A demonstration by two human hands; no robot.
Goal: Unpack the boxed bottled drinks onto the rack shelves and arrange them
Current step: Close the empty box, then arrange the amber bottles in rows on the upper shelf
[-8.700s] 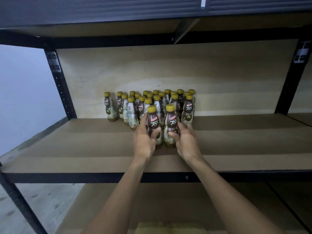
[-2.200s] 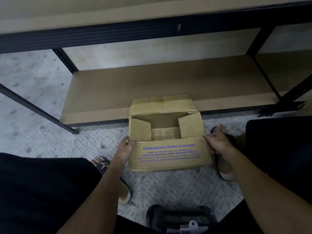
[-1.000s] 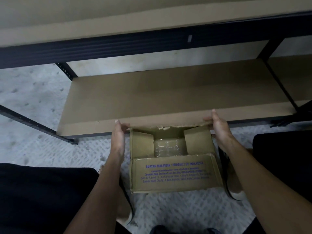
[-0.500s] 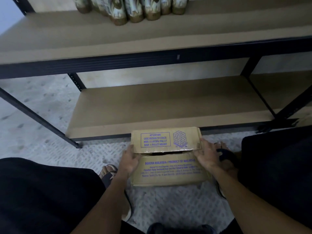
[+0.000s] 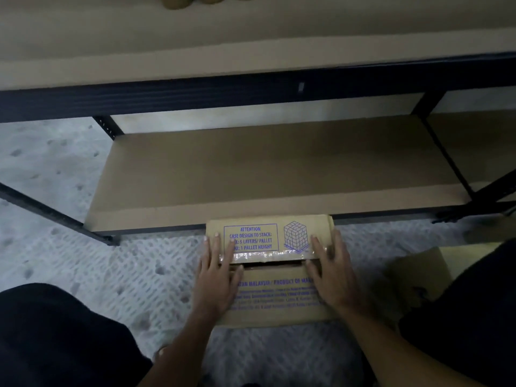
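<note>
Bottles (image 5: 178, 1) are cut off at the top edge, and the box (image 5: 275, 311) hides its contents.

Head camera looks steeply down, close above the carton (image 5: 269, 238)

Box (image 5: 279, 314): tan cardboard, violet-blue print, cube-grid pallet drawing (image 5: 296, 236). Shelf boards (image 5: 265, 163): plain light brown. Rack frame (image 5: 195, 93): black. Floor (image 5: 125, 263): pale grey, raised dash tread pattern. Clothing (image 5: 55, 336): black
</note>
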